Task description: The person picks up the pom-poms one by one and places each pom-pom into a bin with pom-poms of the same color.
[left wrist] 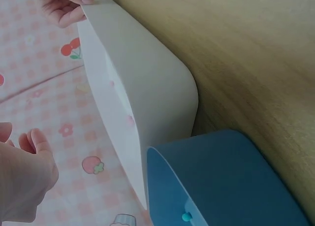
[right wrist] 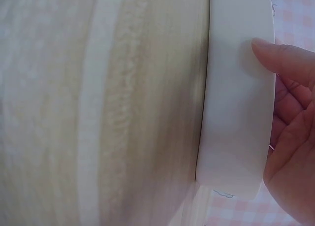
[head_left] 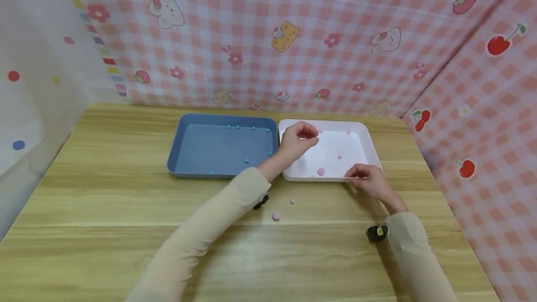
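Observation:
My left hand (head_left: 297, 142) hovers over the left part of the white tray (head_left: 374, 148), fingers loosely bent. Its thumb and index fingertips stand a little apart, and nothing shows between them. In the left wrist view the same hand (left wrist: 27, 174) hangs beside the tray's opening. With the right hand (head_left: 369, 180) I grip the tray's front rim near its right corner. The thumb (right wrist: 278, 58) presses the outer wall while the other fingers lie inside the rim. Several pink balls are in the white tray, including a larger one (head_left: 320, 171) near the front.
A blue tray (head_left: 209, 148) holding several teal balls (head_left: 246, 161) stands left of the white one. Two pink balls lie on the wooden table (head_left: 126, 227) in front, a larger one (head_left: 276, 216) and a smaller one (head_left: 292, 201). Checked cloth (head_left: 251, 22) hangs behind.

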The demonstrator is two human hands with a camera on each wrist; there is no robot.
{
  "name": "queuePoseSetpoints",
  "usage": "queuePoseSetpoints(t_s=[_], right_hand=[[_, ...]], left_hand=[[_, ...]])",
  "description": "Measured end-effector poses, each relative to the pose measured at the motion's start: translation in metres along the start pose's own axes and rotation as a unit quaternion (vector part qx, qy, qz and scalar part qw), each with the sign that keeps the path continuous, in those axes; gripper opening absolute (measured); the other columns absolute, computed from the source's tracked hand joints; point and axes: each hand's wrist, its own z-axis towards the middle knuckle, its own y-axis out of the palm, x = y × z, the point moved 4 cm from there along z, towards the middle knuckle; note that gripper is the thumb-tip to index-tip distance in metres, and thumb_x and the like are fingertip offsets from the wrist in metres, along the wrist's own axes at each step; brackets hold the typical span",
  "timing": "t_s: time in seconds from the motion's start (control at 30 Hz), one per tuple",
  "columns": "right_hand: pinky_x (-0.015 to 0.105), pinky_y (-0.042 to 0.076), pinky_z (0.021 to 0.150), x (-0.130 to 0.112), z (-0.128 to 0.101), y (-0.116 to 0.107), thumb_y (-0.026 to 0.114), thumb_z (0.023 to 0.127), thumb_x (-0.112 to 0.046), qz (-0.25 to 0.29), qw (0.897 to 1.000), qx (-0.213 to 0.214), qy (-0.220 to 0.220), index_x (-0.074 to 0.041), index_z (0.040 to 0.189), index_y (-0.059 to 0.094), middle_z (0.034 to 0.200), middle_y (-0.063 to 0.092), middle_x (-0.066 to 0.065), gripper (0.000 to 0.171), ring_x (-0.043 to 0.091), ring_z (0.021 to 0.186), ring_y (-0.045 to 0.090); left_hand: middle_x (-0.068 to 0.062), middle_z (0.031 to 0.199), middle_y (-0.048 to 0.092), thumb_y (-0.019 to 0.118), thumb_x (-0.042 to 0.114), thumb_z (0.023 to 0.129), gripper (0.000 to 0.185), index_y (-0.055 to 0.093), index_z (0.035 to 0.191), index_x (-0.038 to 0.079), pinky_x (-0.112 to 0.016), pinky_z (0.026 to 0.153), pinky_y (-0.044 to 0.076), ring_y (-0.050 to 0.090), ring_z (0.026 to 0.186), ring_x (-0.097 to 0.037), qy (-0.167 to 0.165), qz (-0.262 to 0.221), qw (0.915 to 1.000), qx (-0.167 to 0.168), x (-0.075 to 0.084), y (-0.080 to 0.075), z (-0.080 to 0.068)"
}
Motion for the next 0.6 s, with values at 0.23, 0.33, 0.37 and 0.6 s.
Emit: queuePoseSetpoints(t_s=[0.23,0.33,0.37,0.6], right_hand=[[0.018,0.042,0.057,-0.002,0.0,0.001,0.069,0.081,0.004,0.0,1.0,0.0,0.009,0.001,0.079,0.066,0.073,0.063,0.008,0.004,0.004,0.065,0.05],[0.018,0.042,0.058,-0.002,0.0,0.001,0.068,0.081,0.004,-0.003,1.0,0.0,0.007,0.001,0.078,0.066,0.073,0.063,0.008,0.005,0.004,0.065,0.05],[0.018,0.042,0.058,-0.002,0.0,0.001,0.068,0.081,0.004,-0.004,1.0,0.0,0.006,0.0,0.078,0.066,0.073,0.063,0.008,0.005,0.004,0.066,0.05],[0.019,0.042,0.059,-0.004,-0.001,0.0,0.069,0.081,0.003,-0.003,1.0,0.001,0.003,0.0,0.078,0.066,0.074,0.064,0.007,0.005,0.004,0.066,0.05]], left_hand=[[-0.012,0.091,0.063,0.066,-0.003,0.083,0.01,0.062,0.092,-0.001,-0.02,0.073,0.048,0.058,0.085,-0.017,0.006,-0.011,0.9999,0.001,0.0,-0.004,-0.009],[-0.013,0.092,0.063,0.065,-0.004,0.083,0.01,0.062,0.092,-0.002,-0.02,0.074,0.049,0.059,0.086,-0.018,0.005,-0.023,0.9997,-0.002,-0.001,-0.006,-0.013],[-0.014,0.092,0.063,0.065,-0.005,0.083,0.01,0.062,0.092,-0.003,-0.02,0.074,0.049,0.059,0.086,-0.018,0.004,-0.026,0.9996,-0.002,-0.001,-0.006,-0.015],[-0.015,0.092,0.063,0.065,-0.007,0.081,0.01,0.062,0.091,-0.004,-0.02,0.073,0.049,0.059,0.083,-0.016,0.003,-0.038,0.9992,0.006,-0.001,-0.011,-0.027]])
